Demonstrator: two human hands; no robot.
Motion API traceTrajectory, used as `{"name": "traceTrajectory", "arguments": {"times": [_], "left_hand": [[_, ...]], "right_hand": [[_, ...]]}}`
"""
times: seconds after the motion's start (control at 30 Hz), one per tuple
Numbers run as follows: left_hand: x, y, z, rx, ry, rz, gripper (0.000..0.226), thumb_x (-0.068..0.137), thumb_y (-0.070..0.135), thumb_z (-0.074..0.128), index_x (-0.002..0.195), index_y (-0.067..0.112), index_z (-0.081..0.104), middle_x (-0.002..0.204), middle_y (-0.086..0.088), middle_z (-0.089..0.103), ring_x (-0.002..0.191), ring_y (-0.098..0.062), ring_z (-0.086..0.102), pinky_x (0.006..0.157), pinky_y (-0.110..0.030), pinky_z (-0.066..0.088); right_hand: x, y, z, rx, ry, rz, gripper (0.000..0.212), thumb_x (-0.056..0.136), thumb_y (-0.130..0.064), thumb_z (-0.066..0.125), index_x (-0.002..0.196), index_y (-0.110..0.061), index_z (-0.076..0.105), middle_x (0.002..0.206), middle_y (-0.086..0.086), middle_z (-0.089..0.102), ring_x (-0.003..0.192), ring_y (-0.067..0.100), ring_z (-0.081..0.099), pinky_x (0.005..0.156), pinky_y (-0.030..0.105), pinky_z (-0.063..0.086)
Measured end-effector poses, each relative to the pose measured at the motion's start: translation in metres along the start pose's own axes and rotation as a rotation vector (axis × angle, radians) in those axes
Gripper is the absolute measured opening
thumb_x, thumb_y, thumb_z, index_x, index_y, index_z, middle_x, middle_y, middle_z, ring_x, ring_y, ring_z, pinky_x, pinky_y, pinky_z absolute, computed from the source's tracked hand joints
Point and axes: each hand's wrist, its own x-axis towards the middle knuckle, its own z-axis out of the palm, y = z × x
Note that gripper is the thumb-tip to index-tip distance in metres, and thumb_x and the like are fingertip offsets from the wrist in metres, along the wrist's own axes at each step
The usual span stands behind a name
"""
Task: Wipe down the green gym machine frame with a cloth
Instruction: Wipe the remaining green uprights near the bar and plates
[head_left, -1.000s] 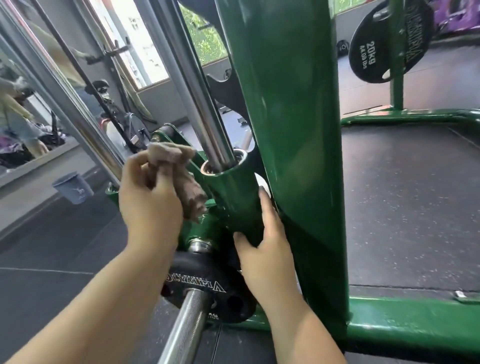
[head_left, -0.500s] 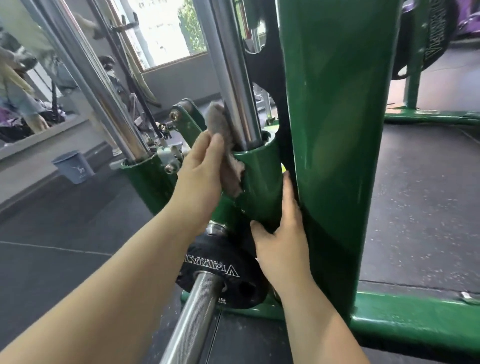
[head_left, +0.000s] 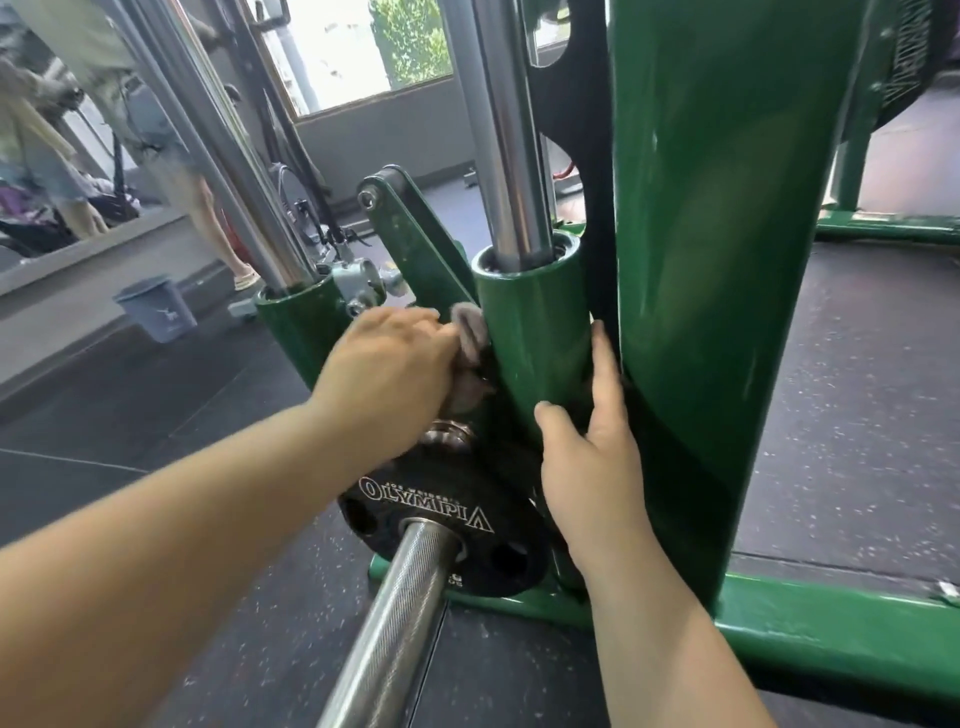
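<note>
The green machine frame (head_left: 727, 249) rises as a broad upright at centre right, with a green sleeve (head_left: 535, 332) around a chrome guide rod just left of it. My left hand (head_left: 389, 364) holds a crumpled grey-brown cloth (head_left: 470, 332) against the sleeve's left side, low down. My right hand (head_left: 597, 452) lies on the sleeve's right side, fingers straight and pointing up into the gap beside the upright, thumb on the sleeve's front.
A chrome barbell (head_left: 395, 618) with a black Olympia plate (head_left: 441, 525) points toward me below my hands. The green base rail (head_left: 831, 623) runs along the floor at right. A second green sleeve (head_left: 296, 332) and a grey bucket (head_left: 156, 309) stand to the left.
My left hand has slid the cloth down the sleeve's left side, from near its top rim to lower on it. My right hand has stayed on the sleeve.
</note>
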Motion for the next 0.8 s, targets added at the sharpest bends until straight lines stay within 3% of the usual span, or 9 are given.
{"name": "traceTrajectory", "arguments": {"times": [0.1,0.17,0.3,0.4,0.5,0.57,0.63,0.7,0.8], "left_hand": [[0.002,-0.007,-0.016,0.129,-0.117,-0.042,0.027,0.092,0.019,0.039,0.107,0.023,0.062,0.109,0.008,0.065,0.128,-0.009,0.037,0.101,-0.036,0.013],[0.011,0.009,-0.019,0.132,-0.175,-0.063,0.024,0.094,0.015,0.04,0.106,0.026,0.057,0.114,0.005,0.062,0.125,-0.018,0.043,0.101,-0.038,0.023],[0.013,0.012,0.0,-0.421,-0.126,-0.082,0.03,0.085,0.003,0.041,0.082,0.031,0.052,0.095,0.019,0.061,0.099,-0.013,0.049,0.098,-0.038,0.04],[-0.016,0.007,0.005,-0.501,-0.124,-0.016,0.043,0.098,0.01,0.044,0.135,0.026,0.056,0.148,0.017,0.043,0.142,-0.005,0.03,0.12,-0.021,0.015],[-0.054,0.014,0.008,-0.405,-0.128,-0.028,0.051,0.103,0.03,0.046,0.152,0.028,0.034,0.156,0.02,0.016,0.142,0.006,0.006,0.105,0.002,-0.004],[-0.062,0.024,0.007,-0.404,0.004,-0.161,0.043,0.102,0.036,0.047,0.144,0.031,0.049,0.149,0.021,0.039,0.136,0.001,0.034,0.101,-0.003,0.02],[-0.049,0.033,0.005,-0.444,0.117,-0.331,0.028,0.098,0.043,0.053,0.112,0.029,0.072,0.118,0.014,0.064,0.103,-0.009,0.059,0.079,-0.014,0.04],[-0.027,0.034,0.005,-0.536,0.141,-0.579,0.033,0.095,0.047,0.058,0.076,0.023,0.07,0.075,0.01,0.066,0.065,-0.009,0.058,0.054,-0.015,0.036],[-0.014,0.035,0.011,-0.656,0.166,-0.83,0.034,0.093,0.041,0.063,0.066,0.022,0.058,0.063,0.015,0.057,0.065,-0.009,0.056,0.06,-0.02,0.039]], "right_hand": [[0.0,-0.001,0.001,-0.003,-0.006,-0.008,0.079,0.092,-0.017,0.052,0.131,-0.078,0.02,0.15,-0.022,0.039,0.132,0.015,0.048,0.107,0.044,0.044],[0.0,0.0,0.003,-0.018,0.003,-0.01,0.081,0.091,-0.017,0.052,0.131,-0.078,0.017,0.151,-0.02,0.039,0.129,0.022,0.051,0.104,0.048,0.046],[0.0,0.002,0.007,-0.013,0.021,-0.023,0.082,0.09,-0.016,0.051,0.134,-0.076,0.016,0.154,-0.02,0.033,0.133,0.023,0.046,0.106,0.049,0.043],[0.002,0.005,0.007,-0.006,0.029,-0.04,0.079,0.091,-0.015,0.051,0.134,-0.073,0.017,0.155,-0.021,0.03,0.137,0.018,0.041,0.111,0.048,0.038],[0.001,0.006,0.009,-0.002,0.043,-0.025,0.079,0.093,-0.015,0.051,0.138,-0.07,0.018,0.156,-0.021,0.029,0.139,0.015,0.038,0.114,0.045,0.035],[0.001,0.005,0.012,0.012,0.073,-0.024,0.079,0.091,-0.012,0.051,0.138,-0.068,0.021,0.155,-0.02,0.033,0.138,0.014,0.04,0.114,0.043,0.035],[0.0,0.002,0.012,0.025,0.076,-0.019,0.08,0.09,-0.01,0.051,0.138,-0.068,0.023,0.153,-0.02,0.036,0.135,0.015,0.043,0.113,0.042,0.037],[0.001,0.002,0.01,0.027,0.057,-0.02,0.08,0.091,-0.01,0.051,0.141,-0.065,0.024,0.153,-0.021,0.036,0.137,0.011,0.041,0.114,0.04,0.036],[0.002,0.003,0.008,0.015,0.041,-0.018,0.08,0.091,-0.01,0.052,0.141,-0.065,0.022,0.153,-0.021,0.035,0.137,0.01,0.039,0.114,0.04,0.036]]}}
